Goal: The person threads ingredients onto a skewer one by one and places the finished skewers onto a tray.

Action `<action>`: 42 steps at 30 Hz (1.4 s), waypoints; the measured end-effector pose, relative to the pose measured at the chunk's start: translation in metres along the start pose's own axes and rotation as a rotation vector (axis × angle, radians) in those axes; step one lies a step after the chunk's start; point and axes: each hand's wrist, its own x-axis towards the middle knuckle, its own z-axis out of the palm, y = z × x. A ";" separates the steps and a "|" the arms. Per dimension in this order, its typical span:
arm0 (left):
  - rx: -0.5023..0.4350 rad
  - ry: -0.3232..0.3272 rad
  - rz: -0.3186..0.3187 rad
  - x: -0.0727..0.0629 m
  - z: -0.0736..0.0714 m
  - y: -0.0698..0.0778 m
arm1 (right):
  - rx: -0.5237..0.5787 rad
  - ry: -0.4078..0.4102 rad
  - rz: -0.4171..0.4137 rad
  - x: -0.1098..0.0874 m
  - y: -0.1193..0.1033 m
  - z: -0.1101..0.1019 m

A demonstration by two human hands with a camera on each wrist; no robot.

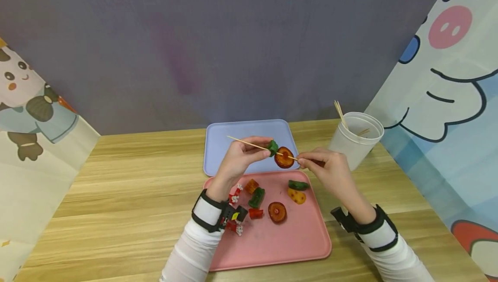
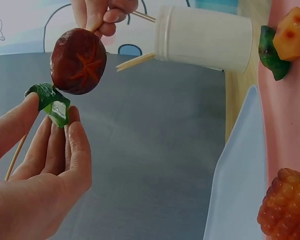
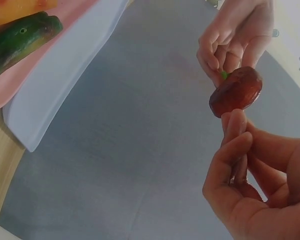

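A thin wooden skewer (image 1: 249, 144) runs between both hands above the trays, with a green pepper piece (image 1: 272, 147) and a brown mushroom cap (image 1: 284, 158) on it. The mushroom shows a star-shaped cut in the left wrist view. My left hand (image 1: 239, 156) pinches the pepper piece between thumb and fingers, and the skewer's free end sticks out past it. On the mushroom's other side, my right hand (image 1: 330, 169) pinches the skewer's end close to the cap. Below lies a pink tray (image 1: 295, 243) with another mushroom cap (image 1: 277, 212) and a green pepper piece (image 1: 256, 198).
A blue tray (image 1: 218, 143) lies behind the pink one. At the right stands a white tub (image 1: 350, 148) with several skewers. The pink tray also bears an orange corn piece (image 1: 251, 186), a red piece (image 1: 256, 213), a yellow slice (image 1: 297, 196) and red-white pieces partly hidden by my left wrist.
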 end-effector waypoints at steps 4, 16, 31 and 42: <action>-0.005 -0.004 -0.008 0.000 0.000 0.000 | 0.005 0.001 0.003 0.000 0.000 0.000; 0.107 -0.106 -0.005 0.001 -0.003 -0.002 | -0.025 0.051 0.028 -0.003 0.010 -0.010; 0.727 -0.250 -0.047 0.004 0.042 -0.026 | -0.116 0.120 0.063 -0.024 0.034 -0.032; 1.161 -0.639 0.165 0.019 0.076 -0.035 | -0.165 0.138 0.099 -0.035 0.045 -0.046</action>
